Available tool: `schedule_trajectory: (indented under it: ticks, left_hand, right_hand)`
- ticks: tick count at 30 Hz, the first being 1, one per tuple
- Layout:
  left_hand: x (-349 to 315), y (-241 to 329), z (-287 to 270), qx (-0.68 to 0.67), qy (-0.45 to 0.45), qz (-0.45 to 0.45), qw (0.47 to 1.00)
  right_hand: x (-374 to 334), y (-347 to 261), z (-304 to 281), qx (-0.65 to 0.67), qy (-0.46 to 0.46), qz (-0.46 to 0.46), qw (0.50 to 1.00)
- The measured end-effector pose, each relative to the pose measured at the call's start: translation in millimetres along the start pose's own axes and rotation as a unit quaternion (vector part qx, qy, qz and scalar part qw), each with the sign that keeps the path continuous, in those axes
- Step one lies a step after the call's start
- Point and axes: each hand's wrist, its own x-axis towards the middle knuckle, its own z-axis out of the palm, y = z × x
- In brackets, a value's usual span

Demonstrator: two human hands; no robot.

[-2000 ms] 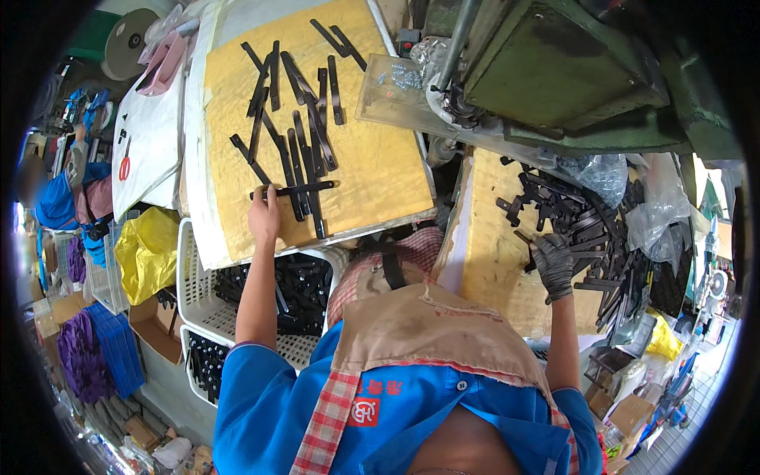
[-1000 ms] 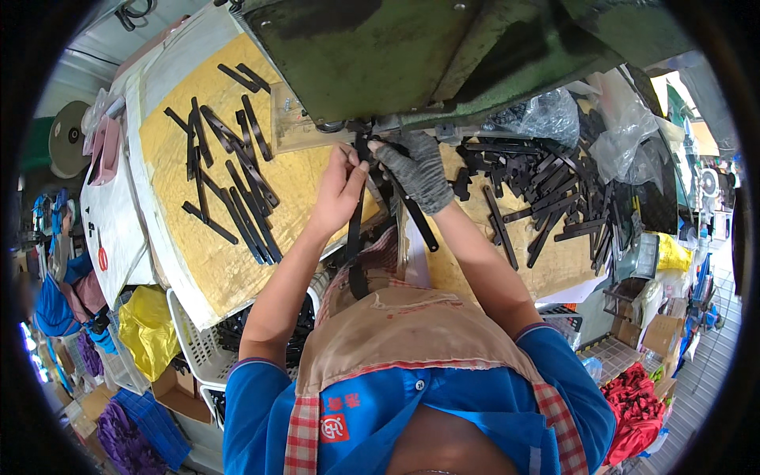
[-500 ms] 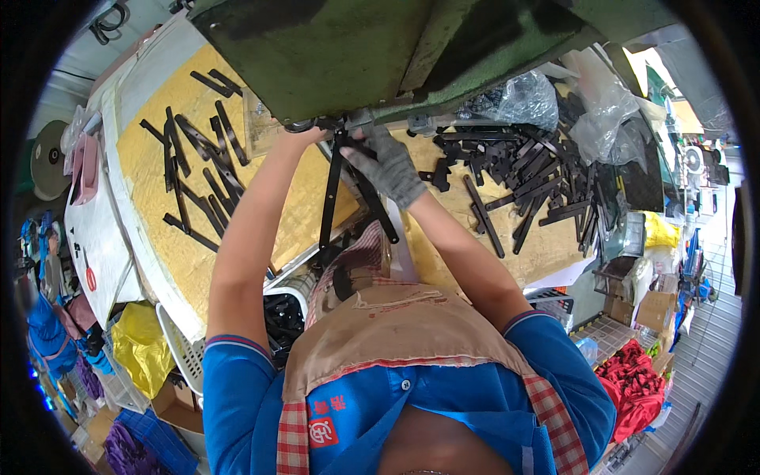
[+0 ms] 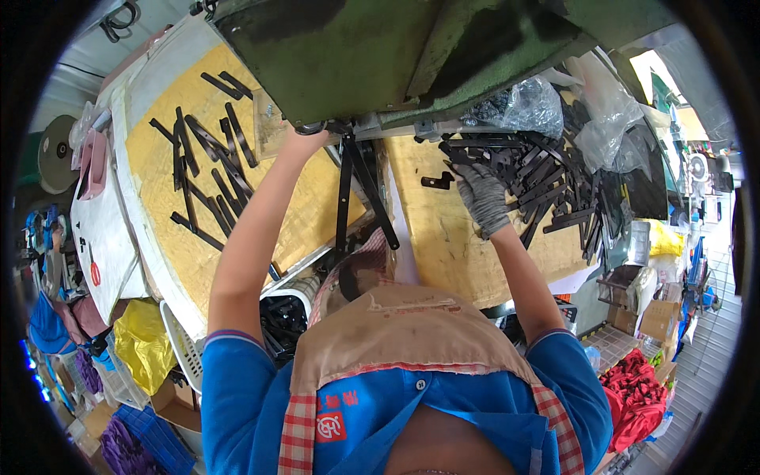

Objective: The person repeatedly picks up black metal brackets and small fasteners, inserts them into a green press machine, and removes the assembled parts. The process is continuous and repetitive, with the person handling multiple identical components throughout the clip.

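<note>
My left hand (image 4: 305,144) is bare and raised at the lower edge of a green machine (image 4: 332,63). The machine hides its fingers. Beside it, two long black metal strips (image 4: 344,194) hang down from the machine's edge, meeting at the top and spread apart below. In a grey knit glove, my right hand (image 4: 481,196) lies over the left side of a heap of black metal strips (image 4: 546,186). Its fingers are stretched toward the small parts there, and I see nothing clearly gripped. A small black bracket (image 4: 435,182) lies just left of its fingertips.
More black strips (image 4: 214,158) lie scattered on the yellow board at left. Clear plastic bags (image 4: 606,119) stand behind the heap. A white basket (image 4: 180,348) and yellow bag (image 4: 142,344) sit at lower left. Red cloth (image 4: 637,392) lies at lower right.
My right hand has left the hanging strips at the machine and moved right and nearer, to the heap. My left hand stays by the machine's edge. The hanging strips remain there.
</note>
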Motion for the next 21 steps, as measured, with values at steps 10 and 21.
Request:
schedule_trajectory:
  ticks: [10, 21]
  left_hand:
    - [-58.1, 57.9, -16.6, -0.137, 0.041, 0.017, 0.990]
    - [-59.6, 35.5, -8.8, -0.120, 0.098, 0.050, 0.987]
  right_hand:
    - [28.4, -47.3, 7.3, 0.189, 0.084, -0.007, 0.978]
    - [48.5, -76.9, 4.2, 0.380, -0.023, 0.146, 0.913]
